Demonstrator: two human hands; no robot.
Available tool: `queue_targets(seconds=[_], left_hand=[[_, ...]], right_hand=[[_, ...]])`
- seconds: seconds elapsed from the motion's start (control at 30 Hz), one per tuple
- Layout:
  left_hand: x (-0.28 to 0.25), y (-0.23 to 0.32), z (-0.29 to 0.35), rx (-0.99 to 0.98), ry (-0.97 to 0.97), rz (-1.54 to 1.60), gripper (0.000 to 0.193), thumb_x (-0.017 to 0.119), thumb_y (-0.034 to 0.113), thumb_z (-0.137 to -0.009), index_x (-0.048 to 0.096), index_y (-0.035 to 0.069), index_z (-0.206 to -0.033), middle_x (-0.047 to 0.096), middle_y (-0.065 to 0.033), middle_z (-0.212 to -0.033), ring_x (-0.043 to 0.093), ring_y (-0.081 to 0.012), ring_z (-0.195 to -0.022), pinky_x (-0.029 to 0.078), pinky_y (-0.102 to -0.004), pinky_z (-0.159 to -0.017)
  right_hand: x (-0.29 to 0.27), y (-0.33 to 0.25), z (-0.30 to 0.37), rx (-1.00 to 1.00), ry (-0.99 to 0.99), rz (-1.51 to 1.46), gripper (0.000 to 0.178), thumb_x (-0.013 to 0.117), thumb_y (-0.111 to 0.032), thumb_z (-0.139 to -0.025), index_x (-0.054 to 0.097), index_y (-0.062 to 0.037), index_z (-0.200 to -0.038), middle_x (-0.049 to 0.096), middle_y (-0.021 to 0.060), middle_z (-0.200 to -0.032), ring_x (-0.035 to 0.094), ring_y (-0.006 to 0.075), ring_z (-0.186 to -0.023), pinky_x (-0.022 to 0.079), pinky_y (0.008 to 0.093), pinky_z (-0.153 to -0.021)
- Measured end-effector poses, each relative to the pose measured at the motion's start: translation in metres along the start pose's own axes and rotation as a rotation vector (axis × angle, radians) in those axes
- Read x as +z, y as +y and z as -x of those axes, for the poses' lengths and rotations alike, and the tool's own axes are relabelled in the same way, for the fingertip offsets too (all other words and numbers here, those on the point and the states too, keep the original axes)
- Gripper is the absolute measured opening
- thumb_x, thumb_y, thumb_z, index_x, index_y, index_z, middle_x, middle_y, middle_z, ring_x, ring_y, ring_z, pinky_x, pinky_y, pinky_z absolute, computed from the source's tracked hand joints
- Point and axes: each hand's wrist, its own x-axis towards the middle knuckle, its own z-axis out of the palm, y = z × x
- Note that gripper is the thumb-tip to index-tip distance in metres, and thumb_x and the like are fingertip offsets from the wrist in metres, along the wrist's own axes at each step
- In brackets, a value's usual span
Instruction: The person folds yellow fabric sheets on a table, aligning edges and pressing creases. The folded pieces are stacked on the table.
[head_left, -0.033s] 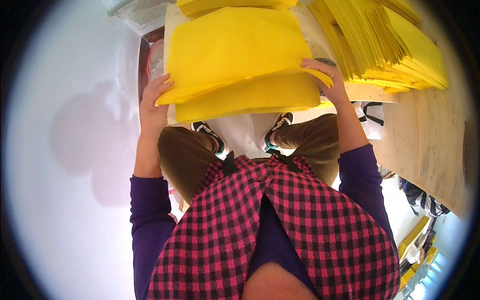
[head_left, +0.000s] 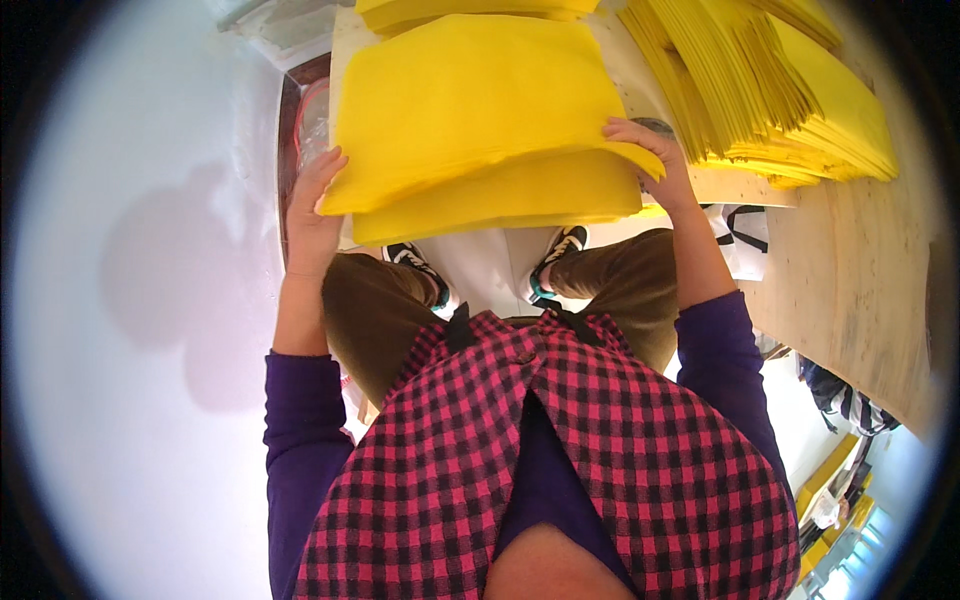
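Note:
A wide yellow sheet (head_left: 475,95), thin and cloth-like, lies over another yellow layer or stack (head_left: 500,195) in front of me. My left hand (head_left: 316,205) is closed at the near left corner of the top sheet, its fingertips on the edge. At the near right corner, my right hand (head_left: 655,160) has its fingers bent over the edge, and the corner curls up beside the palm. Between my hands the near edge of the top sheet is lifted a little and slants. The thumbs are partly hidden.
Thick stacks of folded yellow sheets (head_left: 740,90) lie on the wooden table (head_left: 850,270) at the right. Another yellow pile (head_left: 470,12) sits at the far edge. A white wall (head_left: 130,300) stands close on my left. A white bag (head_left: 742,240) with black handles hangs below the table.
My left hand has shifted slightly to the right, with the sheet's left corner drawn in a little. My right hand has hardly moved.

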Motion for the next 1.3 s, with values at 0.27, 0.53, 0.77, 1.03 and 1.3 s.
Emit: queue_targets(seconds=[0.27, 0.53, 0.77, 1.03, 1.3], left_hand=[[0.028, -0.003, 0.016, -0.149, 0.040, 0.198, 0.077, 0.064, 0.010, -0.084, 0.020, 0.001, -0.147, 0.038, -0.0157, -0.144, 0.043, -0.0221, -0.128, 0.035, -0.0313, -0.104], [0.024, 0.005, 0.012, -0.158, -0.067, 0.198, 0.065, 0.056, 0.013, -0.089, 0.027, 0.003, -0.146, 0.036, -0.0146, -0.147, 0.036, -0.0242, -0.134, 0.028, -0.0326, -0.109], [0.020, 0.009, 0.013, -0.151, -0.136, 0.155, 0.065, 0.055, 0.011, -0.088, 0.027, 0.004, -0.146, 0.042, -0.0147, -0.144, 0.041, -0.0229, -0.131, 0.029, -0.0311, -0.107], [0.020, 0.014, 0.010, -0.102, -0.127, 0.083, 0.065, 0.059, 0.010, -0.086, 0.031, 0.008, -0.146, 0.034, -0.0143, -0.148, 0.033, -0.0236, -0.136, 0.026, -0.0321, -0.110], [0.014, 0.005, 0.012, -0.079, -0.141, 0.060, 0.054, 0.065, 0.015, -0.083, 0.049, 0.011, -0.135, 0.034, -0.0123, -0.149, 0.028, -0.0275, -0.139, 0.022, -0.0371, -0.113]], right_hand=[[0.016, 0.001, 0.008, 0.130, 0.135, -0.029, 0.046, 0.062, -0.004, -0.083, 0.054, -0.0060, -0.128, 0.043, 0.0126, -0.143, 0.042, 0.0219, -0.131, 0.034, 0.0302, -0.106], [0.018, 0.000, 0.007, 0.188, 0.168, -0.139, 0.051, 0.061, -0.004, -0.085, 0.046, -0.0052, -0.134, 0.038, 0.0122, -0.147, 0.040, 0.0217, -0.132, 0.033, 0.0297, -0.107], [0.018, 0.004, 0.009, 0.181, 0.177, -0.156, 0.050, 0.060, -0.004, -0.086, 0.046, -0.0055, -0.135, 0.038, 0.0122, -0.146, 0.041, 0.0215, -0.132, 0.033, 0.0294, -0.107], [0.018, 0.004, 0.011, 0.138, 0.194, -0.112, 0.047, 0.061, -0.004, -0.085, 0.051, -0.0067, -0.131, 0.041, 0.0122, -0.145, 0.042, 0.0214, -0.130, 0.034, 0.0293, -0.106], [0.013, 0.003, 0.015, 0.116, 0.157, 0.013, 0.038, 0.064, -0.003, -0.079, 0.065, -0.0118, -0.116, 0.044, 0.0106, -0.143, 0.041, 0.0234, -0.132, 0.034, 0.0310, -0.106]])
